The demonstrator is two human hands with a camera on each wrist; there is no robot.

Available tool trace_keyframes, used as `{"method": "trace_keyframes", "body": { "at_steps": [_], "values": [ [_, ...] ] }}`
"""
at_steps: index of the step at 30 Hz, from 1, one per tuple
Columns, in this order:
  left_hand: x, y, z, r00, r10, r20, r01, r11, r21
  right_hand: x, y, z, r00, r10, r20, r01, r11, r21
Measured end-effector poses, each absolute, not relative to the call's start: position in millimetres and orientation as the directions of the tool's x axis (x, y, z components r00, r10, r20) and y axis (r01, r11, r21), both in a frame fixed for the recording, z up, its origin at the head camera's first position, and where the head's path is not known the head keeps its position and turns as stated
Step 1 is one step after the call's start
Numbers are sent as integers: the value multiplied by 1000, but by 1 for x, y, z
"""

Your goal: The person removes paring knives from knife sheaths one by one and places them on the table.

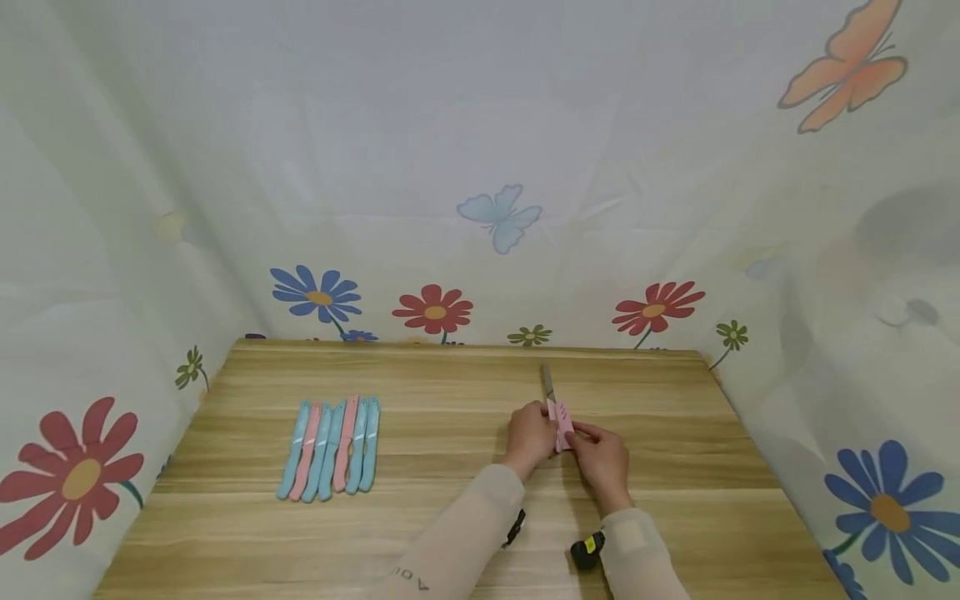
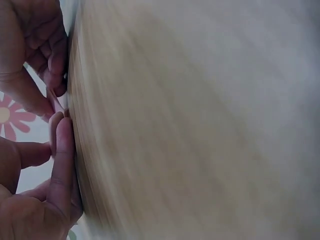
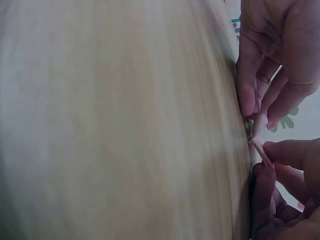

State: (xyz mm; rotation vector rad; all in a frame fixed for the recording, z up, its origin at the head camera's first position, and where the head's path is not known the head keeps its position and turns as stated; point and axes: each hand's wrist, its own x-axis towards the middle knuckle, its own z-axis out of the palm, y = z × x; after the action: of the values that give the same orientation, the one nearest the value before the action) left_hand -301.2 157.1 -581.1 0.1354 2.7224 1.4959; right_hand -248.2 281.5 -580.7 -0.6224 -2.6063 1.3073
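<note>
A knife [image 1: 548, 382] with a bare grey blade points toward the back edge of the table. Around its lower part is a flat pink piece [image 1: 566, 413] with darker marks; whether this is handle or cover I cannot tell. My left hand [image 1: 532, 433] pinches its left side. From the right, my right hand [image 1: 602, 457] pinches its lower right edge between thumb and fingers. In the right wrist view the thin pink edge [image 3: 261, 151] shows between the right fingertips. The left wrist view shows both hands close together, low over the wooden table [image 2: 150, 125].
At the left lies a row of several blue and pink knives [image 1: 327, 450], side by side with handles toward me. A floral curtain [image 1: 420, 150] encloses the table's back and sides. Black wrist straps [image 1: 587, 551] sit at both wrists.
</note>
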Motion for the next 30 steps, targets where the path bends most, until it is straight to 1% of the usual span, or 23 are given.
{"method": "trace_keyframes", "body": {
  "at_steps": [6,16,26,30],
  "values": [
    [-296,155,-575,-992,120,27,89,550,831,-247,280,-580,-902,432,-14,285,569,-771],
    [-295,155,-575,-993,117,31,94,587,804,-247,279,-581,-895,445,-43,322,574,-753],
    [-295,154,-577,-992,129,7,79,559,825,-247,281,-581,-904,424,-51,314,579,-753],
    [-296,154,-578,-988,154,-30,56,526,848,-247,283,-581,-902,428,-53,319,580,-749]
  ]
}}
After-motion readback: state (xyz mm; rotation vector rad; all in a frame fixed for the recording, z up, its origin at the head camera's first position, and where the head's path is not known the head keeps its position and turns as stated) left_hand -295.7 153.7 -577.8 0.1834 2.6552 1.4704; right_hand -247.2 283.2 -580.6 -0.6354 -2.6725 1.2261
